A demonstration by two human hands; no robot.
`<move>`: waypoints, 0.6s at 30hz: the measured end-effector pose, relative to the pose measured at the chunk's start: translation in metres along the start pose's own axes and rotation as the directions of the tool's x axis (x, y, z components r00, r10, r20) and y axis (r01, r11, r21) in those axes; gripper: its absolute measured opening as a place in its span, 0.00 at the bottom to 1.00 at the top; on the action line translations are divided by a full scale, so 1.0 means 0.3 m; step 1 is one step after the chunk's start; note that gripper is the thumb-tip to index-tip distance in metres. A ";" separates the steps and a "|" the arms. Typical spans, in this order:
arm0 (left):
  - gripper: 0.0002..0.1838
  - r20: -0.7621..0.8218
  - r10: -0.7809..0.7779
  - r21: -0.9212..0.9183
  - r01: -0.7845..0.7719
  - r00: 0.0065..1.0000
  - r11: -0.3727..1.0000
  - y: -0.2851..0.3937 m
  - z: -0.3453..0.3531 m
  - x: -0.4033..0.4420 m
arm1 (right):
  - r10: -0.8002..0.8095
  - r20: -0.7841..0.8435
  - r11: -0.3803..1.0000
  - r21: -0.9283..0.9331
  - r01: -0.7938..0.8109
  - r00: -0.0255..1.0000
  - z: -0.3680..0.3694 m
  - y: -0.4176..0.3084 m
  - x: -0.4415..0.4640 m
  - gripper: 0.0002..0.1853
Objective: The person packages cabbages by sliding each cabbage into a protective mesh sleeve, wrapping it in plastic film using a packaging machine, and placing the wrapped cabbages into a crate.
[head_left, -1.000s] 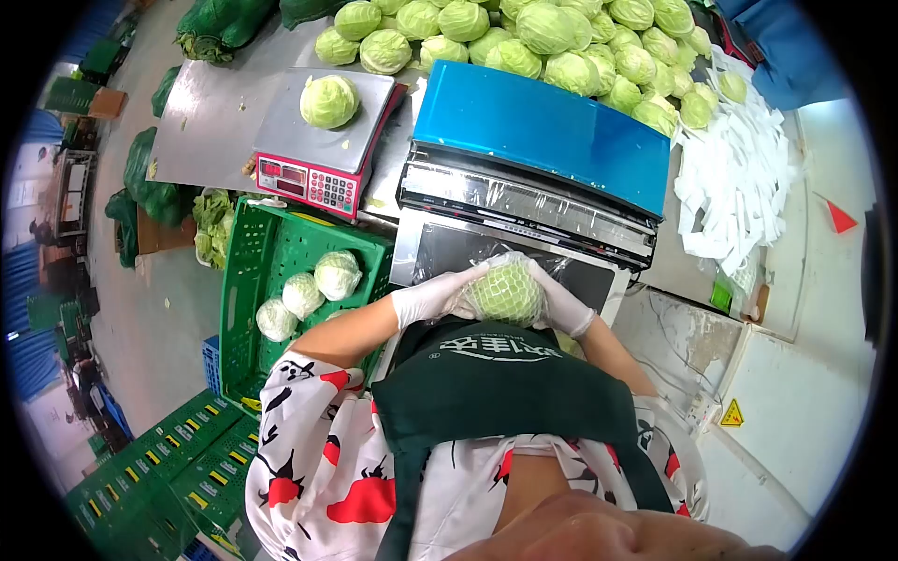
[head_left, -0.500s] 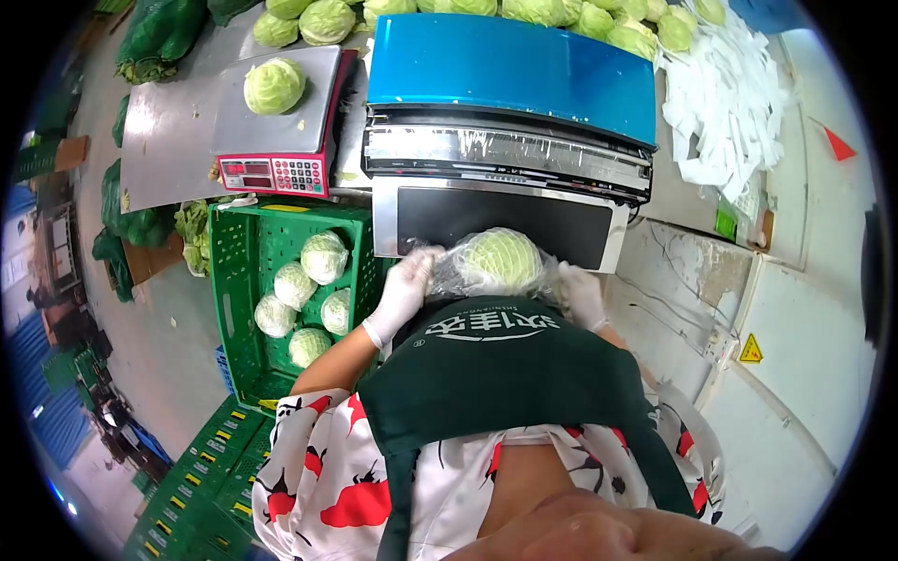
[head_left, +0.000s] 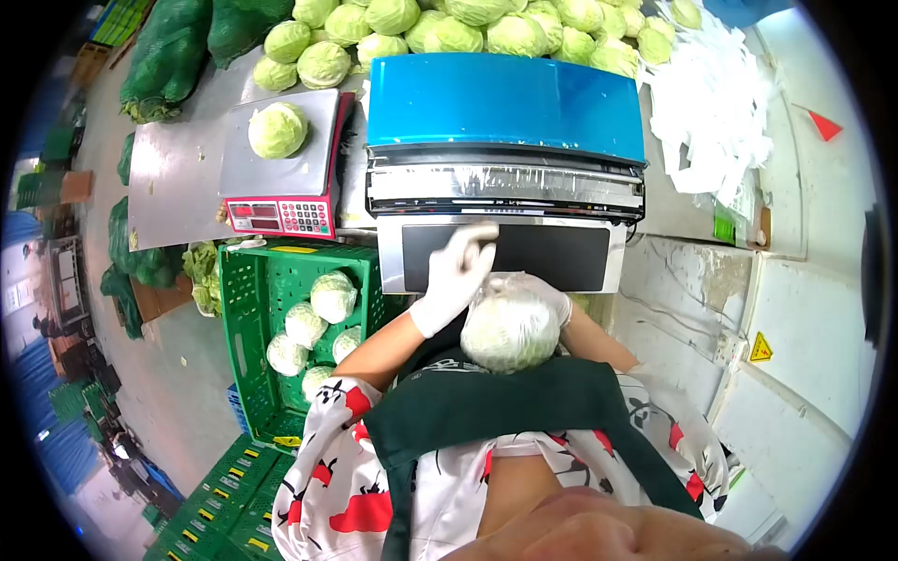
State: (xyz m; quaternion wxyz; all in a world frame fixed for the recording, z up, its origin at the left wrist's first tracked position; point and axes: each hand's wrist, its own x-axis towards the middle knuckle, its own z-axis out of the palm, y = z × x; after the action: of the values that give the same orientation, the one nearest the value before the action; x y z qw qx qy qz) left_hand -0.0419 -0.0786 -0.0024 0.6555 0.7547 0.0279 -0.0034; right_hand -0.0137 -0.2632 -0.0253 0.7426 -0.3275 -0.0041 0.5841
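A cabbage in clear plastic film (head_left: 510,327) is held up against the front of the dark green apron (head_left: 496,402). My right hand (head_left: 556,301), in a white glove, grips it from behind on the right, its fingers mostly hidden by the cabbage. My left hand (head_left: 458,279), gloved too, is raised just left of the cabbage's top, over the front of the wrapping machine. Its fingers are bent and slightly apart, with nothing visible in them. Behind both hands lies the dark plate (head_left: 524,254) of the blue-topped wrapping machine (head_left: 505,103).
A green crate (head_left: 241,365) with several wrapped cabbages (head_left: 305,325) stands at left. On the scale (head_left: 245,178) rests a bare cabbage (head_left: 278,130). More cabbages (head_left: 449,35) are heaped behind the machine. White strips (head_left: 716,103) pile at right. Green mesh sacks (head_left: 164,65) lie far left.
The cabbage has come off the machine's front toward my body, its film now gathered around it. My left hand has let go of the film and risen; my right hand moved inward behind the cabbage.
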 end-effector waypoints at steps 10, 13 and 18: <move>0.34 0.629 0.028 -0.758 0.605 0.777 0.244 -0.039 -0.138 -0.083 | -0.572 -0.333 0.128 -0.939 -0.320 0.750 -0.040 0.031 -0.091 0.17; 0.37 0.530 -0.170 -0.841 0.491 0.831 -0.227 -0.172 -0.252 -0.199 | -0.635 -0.332 0.284 -0.940 -0.188 0.698 -0.052 -0.029 -0.078 0.15; 0.31 0.104 -0.620 -0.817 0.423 0.777 0.392 -0.284 -0.688 -0.557 | -0.604 -0.245 0.216 -0.966 -0.140 0.759 -0.069 -0.122 -0.049 0.14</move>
State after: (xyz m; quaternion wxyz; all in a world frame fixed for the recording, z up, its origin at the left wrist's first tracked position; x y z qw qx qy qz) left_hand -0.2193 0.1313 -0.0508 0.8793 0.3196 0.3342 -0.1143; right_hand 0.0212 -0.2898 -0.0180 0.4296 -0.8629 -0.1809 0.1954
